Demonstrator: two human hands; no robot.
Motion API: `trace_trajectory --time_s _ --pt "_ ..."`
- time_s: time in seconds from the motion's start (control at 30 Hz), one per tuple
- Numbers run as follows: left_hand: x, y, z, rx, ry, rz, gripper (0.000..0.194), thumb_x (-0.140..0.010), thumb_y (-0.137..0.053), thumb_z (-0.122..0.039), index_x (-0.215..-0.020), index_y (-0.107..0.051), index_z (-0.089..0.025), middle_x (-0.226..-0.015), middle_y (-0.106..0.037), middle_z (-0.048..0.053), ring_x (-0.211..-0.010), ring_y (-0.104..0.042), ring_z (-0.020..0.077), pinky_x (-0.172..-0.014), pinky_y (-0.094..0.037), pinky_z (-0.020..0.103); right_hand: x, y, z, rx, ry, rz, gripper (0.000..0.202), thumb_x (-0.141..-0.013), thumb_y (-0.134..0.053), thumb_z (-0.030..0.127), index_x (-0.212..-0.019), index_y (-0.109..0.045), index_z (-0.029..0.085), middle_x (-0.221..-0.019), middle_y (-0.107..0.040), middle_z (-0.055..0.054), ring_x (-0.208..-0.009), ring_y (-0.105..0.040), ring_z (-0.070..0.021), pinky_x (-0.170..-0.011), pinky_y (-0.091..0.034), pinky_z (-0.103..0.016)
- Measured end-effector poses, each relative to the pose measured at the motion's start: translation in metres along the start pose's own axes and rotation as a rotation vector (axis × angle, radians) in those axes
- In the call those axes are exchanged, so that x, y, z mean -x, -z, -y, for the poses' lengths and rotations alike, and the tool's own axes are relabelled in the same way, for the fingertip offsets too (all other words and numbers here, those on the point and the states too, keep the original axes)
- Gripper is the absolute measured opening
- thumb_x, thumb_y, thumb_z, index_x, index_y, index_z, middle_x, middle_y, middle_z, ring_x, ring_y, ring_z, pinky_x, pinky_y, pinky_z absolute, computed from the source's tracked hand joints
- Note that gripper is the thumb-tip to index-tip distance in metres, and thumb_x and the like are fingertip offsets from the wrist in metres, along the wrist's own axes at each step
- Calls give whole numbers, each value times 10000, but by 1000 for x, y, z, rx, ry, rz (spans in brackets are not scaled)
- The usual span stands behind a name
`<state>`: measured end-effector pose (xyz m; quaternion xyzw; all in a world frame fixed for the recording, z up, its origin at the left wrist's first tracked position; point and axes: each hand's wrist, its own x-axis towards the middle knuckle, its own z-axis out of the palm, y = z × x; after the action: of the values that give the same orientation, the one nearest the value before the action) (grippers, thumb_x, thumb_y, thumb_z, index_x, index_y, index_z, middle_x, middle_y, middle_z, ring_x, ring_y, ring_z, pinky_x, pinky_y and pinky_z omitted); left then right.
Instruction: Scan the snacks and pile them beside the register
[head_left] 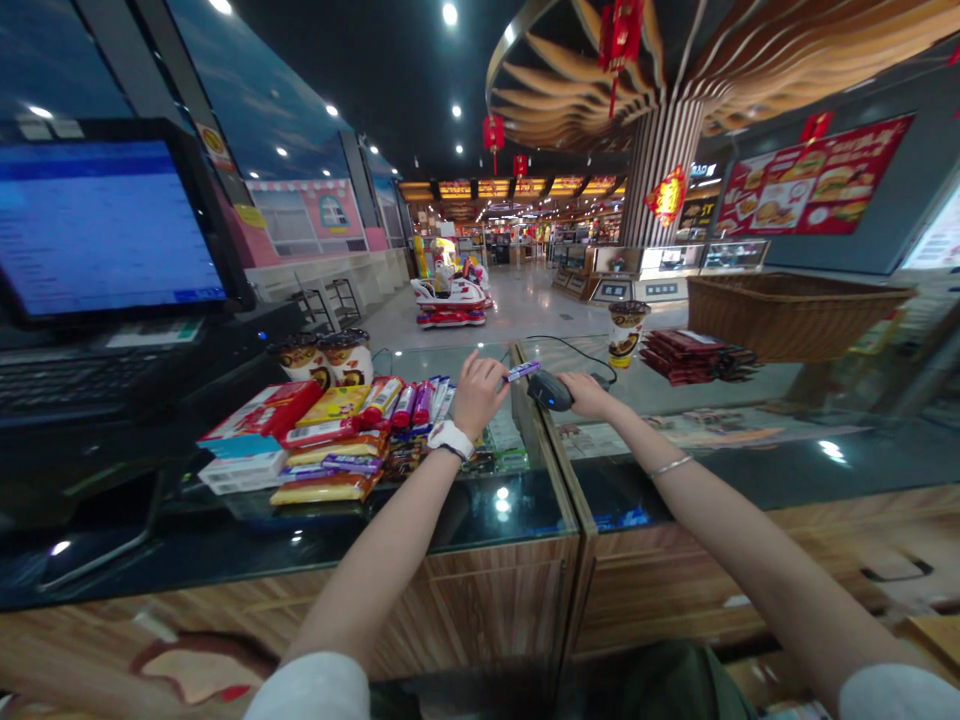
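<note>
My left hand (480,390) pinches a small purple snack packet (523,371) by one end, above the glass counter. Wrapped round the handle of a dark barcode scanner (549,392) is my right hand (589,395). The scanner's head points left, close to the packet. Left of my left hand lie several snacks: purple wrapped bars (422,403), a yellow packet (337,404), golden long packets (324,489) and a red box (262,415) on white boxes (241,470).
A monitor (112,220) and a dark phone (105,525) are at the left. Patterned cups (346,358) stand behind the snacks, another cup (627,333) beyond the scanner. Dark red packets (694,357) lie beside a wicker basket (795,320) at the right. The scanner's cable (570,344) curves behind it.
</note>
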<state>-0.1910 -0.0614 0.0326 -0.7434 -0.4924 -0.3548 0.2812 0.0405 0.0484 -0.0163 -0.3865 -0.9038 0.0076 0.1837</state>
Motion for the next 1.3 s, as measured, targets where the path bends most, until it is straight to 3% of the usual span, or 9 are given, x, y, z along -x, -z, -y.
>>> trace_trajectory --time_s 0.17,0.3,0.4,0.53,0.67,0.83,1.1,1.3 --pt "0 -1 0 0 -6 -8 118 -850 -611 -129 -869 -587 -242 -898 -664 17 -969 -627 212 -1143 -372 460 1 -5 0 -75 6 -41 836 -691 -521 -6 -1479 -364 226 -1509 -457 -169 -1406 -404 -317 -1113 -282 -639" --pt "-1 0 1 1 -8 -6 105 -854 -615 -139 -877 -586 -237 -907 -667 16 -974 -627 211 -1137 -378 464 -3 1 -1 -116 -5 -92 805 -665 -482 -23 -1442 -434 182 -1524 -440 -165 -1415 -398 -310 -1121 -314 -615" --pt "-1 0 2 -5 -14 -12 101 -855 -619 -142 -878 -587 -235 -908 -669 15 -970 -627 211 -1134 -381 464 -4 14 3 -155 26 -296 712 -684 -469 3 -1378 -508 155 -1482 -494 -155 -1380 -448 -283 -1133 -358 -533" --pt "-1 0 1 0 -32 -19 107 -858 -611 -133 -886 -591 -234 -909 -671 18 -967 -629 211 -1129 -386 465 -1 30 19 -162 143 -519 728 -712 -495 58 -1431 -464 171 -1532 -437 -120 -1419 -394 -268 -1176 -323 -497" --pt "-2 0 -2 16 -52 -16 96 -869 -601 -137 -892 -591 -229 -902 -676 17 -962 -632 209 -1127 -386 465 3 33 36 -148 257 -499 657 -830 -543 193 -1475 -423 221 -1538 -438 -90 -1443 -362 -268 -1187 -284 -530" --pt "-2 1 -6 35 -55 6 89 -875 -592 -143 -902 -594 -228 -923 -681 23 -977 -630 210 -1110 -402 464 3 30 44 -142 283 -481 572 -903 -568 334 -1456 -450 243 -1506 -483 -93 -1416 -411 -270 -1173 -293 -548" --pt "-1 0 -8 81 -104 1 89 -882 -577 -136 -918 -591 -216 -935 -687 27 -973 -635 200 -1096 -429 439 1 25 42 -147 275 -459 406 -938 -553 315 -1336 -569 235 -1372 -618 -88 -1333 -511 -270 -1163 -301 -566" --pt "-1 -1 -7 93 -89 22 91 -882 -582 -141 -922 -592 -222 -962 -698 24 -993 -640 195 -1099 -427 446 0 25 42 -148 289 -456 255 -936 -563 319 -1152 -667 233 -1142 -727 -80 -1115 -648 -245 -1164 -280 -586"
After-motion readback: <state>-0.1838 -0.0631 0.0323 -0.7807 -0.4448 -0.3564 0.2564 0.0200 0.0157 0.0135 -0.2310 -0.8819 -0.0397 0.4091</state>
